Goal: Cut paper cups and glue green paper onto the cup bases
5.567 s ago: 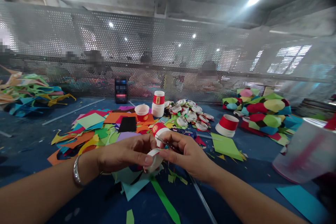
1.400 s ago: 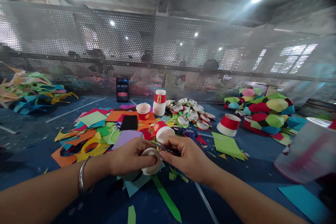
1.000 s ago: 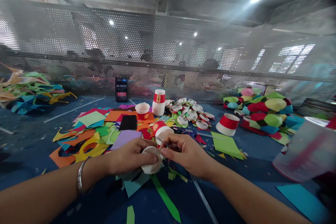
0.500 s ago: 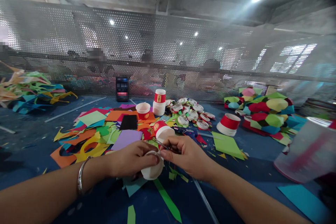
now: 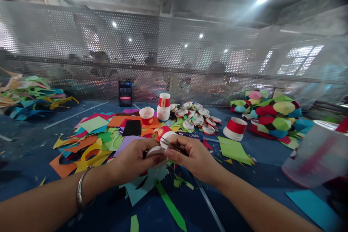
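My left hand [image 5: 138, 156] is closed round a small white paper cup piece [image 5: 156, 150], its rim tilted up between thumb and fingers. Close against it on the right, my right hand [image 5: 187, 154] is closed on a thin metal tool [image 5: 166, 143], which looks like scissors or tweezers. The tool's tip points up and left, just above the piece. Behind my hands a red and white paper cup [image 5: 165, 136] lies on its side. Under them are a teal sheet [image 5: 140, 190] and a green strip [image 5: 172, 206].
Coloured paper scraps [image 5: 92, 152] spread left. Behind stand an open cup [image 5: 146, 115], stacked cups [image 5: 163, 107], a phone [image 5: 125, 93] and a pile of round pieces [image 5: 198, 119]. At the right are an upturned cup [image 5: 235, 129], paper balls [image 5: 277, 116] and a translucent bucket [image 5: 312, 156].
The white piece in my left hand has tilted, so its round opening no longer faces me. My left hand has turned slightly, and more of the teal sheet shows below it.
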A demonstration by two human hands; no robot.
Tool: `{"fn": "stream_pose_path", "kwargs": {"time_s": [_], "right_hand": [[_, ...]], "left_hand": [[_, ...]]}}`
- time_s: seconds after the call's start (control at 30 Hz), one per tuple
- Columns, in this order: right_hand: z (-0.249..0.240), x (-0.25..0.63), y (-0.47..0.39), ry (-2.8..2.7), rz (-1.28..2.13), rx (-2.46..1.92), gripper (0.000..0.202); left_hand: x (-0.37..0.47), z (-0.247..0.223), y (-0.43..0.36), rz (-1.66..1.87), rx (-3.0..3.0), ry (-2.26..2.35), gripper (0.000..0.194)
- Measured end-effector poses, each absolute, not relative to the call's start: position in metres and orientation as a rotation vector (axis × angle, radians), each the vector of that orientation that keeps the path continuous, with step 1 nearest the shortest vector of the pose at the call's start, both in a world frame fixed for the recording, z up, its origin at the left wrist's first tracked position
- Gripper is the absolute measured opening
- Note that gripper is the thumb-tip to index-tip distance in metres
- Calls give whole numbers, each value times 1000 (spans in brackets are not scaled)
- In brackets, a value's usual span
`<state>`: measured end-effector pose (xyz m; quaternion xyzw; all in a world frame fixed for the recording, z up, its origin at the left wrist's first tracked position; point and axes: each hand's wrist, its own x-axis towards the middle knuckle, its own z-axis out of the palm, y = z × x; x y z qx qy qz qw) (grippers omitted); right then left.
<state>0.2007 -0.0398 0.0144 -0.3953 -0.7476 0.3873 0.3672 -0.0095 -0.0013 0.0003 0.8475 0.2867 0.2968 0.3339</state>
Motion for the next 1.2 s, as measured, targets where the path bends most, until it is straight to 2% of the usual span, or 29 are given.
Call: {"fn": "stream_pose_path", "kwargs": {"time_s": [0.23,0.57,1.2], "right_hand": [[18,200,-46,-2074,770,-1088,32],[19,199,-51,-2162,537,-1130,32],[18,195,-51,-2147,450,-1111,36]], "left_hand": [[-10,6,-5,893,2241,772,24],[-8,1,-3,882,2109,713,27],[-9,1,-1,904,2039,687,23]]}}
